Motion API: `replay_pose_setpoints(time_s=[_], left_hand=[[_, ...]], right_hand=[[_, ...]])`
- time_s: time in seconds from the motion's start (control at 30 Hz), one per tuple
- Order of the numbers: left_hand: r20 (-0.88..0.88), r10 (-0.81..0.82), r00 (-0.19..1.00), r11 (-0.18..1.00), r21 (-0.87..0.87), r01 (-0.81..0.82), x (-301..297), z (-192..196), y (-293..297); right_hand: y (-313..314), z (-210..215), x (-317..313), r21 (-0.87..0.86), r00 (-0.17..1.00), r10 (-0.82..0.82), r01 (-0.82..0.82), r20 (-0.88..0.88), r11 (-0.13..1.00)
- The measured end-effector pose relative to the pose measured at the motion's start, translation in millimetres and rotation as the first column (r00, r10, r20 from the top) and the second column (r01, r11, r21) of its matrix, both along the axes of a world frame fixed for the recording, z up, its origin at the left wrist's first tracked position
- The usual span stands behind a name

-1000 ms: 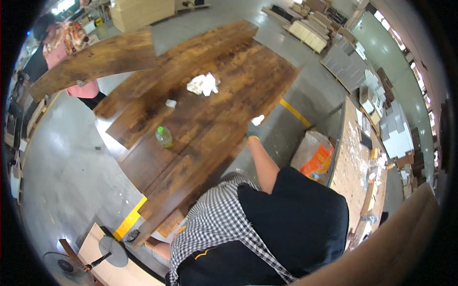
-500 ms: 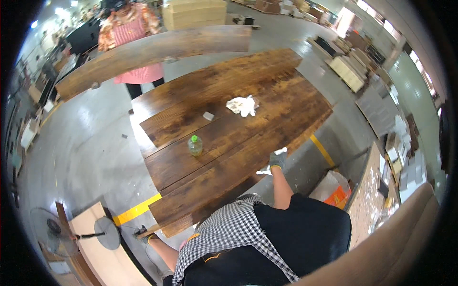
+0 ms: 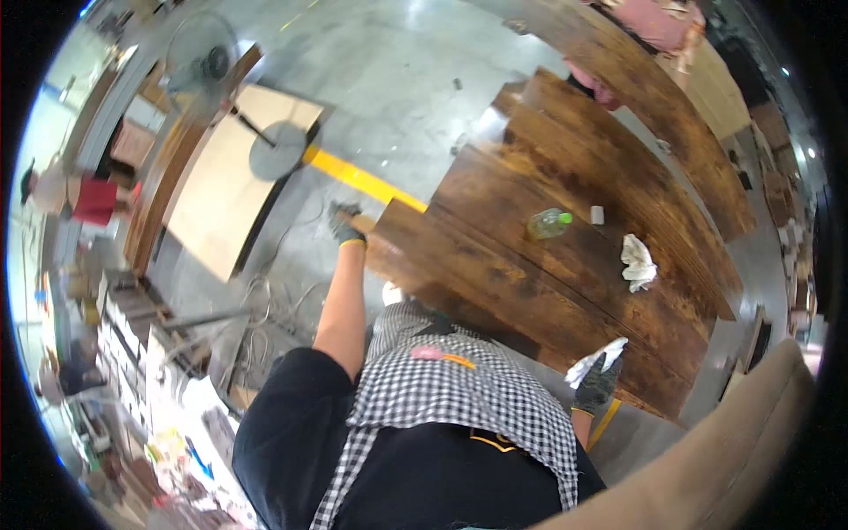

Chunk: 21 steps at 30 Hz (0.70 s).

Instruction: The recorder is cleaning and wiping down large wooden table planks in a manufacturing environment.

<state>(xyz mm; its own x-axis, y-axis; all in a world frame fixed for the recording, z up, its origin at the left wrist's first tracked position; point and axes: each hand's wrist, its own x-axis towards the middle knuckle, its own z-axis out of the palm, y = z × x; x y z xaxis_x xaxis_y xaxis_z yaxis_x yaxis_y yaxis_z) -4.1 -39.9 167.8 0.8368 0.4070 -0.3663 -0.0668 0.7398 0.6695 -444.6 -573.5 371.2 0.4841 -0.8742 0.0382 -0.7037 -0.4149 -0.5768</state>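
A grey concrete floor (image 3: 397,79) with a yellow stripe (image 3: 358,177) spreads under a long worktop (image 3: 565,265) of dark-stained, knotty brown planks, glossy and streaked. Beyond the stripe a pedestal fan (image 3: 208,66) stands beside a pale board (image 3: 230,194), and cluttered shelving (image 3: 132,353) crowds the room's edge. A second dark plank (image 3: 654,106) runs along the worktop's far edge, where a person in pink (image 3: 658,22) stands.

A clear plastic bottle with a green cap (image 3: 548,223) lies on its side near the middle of the worktop, a small pale block (image 3: 597,215) just beside it and a crumpled white rag (image 3: 636,262) farther toward the right end.

The left hand (image 3: 346,223), in a dark glove with a yellow cuff, has its grip closed over the worktop's near left corner. The right hand (image 3: 599,382), gloved alike, sits at the near edge toward the right end, its grip pinched around a white cloth (image 3: 596,360) that lies against the wood.
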Motion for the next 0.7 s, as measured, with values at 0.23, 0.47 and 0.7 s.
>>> replay_pose_setpoints(time_s=[0.23,0.47,0.7], left_hand=[[-0.026,0.143,0.989,0.984,-0.108,-0.145,-12.2,33.1,-4.1],[-0.033,0.118,0.993,0.991,-0.056,-0.119,-0.4,40.0,-6.5],[-0.284,-0.071,0.956,0.613,0.743,0.266,2.1,52.0,-38.4]], right_hand=[[63.7,-86.4,48.0,-0.135,0.439,0.748,-0.891,-0.497,0.433],[246.4,-38.5,255.0,0.028,0.053,0.85,-0.996,-0.524,0.079],[394.9,-41.6,412.8,-0.03,-0.052,0.946,-0.997,-0.321,-0.065]])
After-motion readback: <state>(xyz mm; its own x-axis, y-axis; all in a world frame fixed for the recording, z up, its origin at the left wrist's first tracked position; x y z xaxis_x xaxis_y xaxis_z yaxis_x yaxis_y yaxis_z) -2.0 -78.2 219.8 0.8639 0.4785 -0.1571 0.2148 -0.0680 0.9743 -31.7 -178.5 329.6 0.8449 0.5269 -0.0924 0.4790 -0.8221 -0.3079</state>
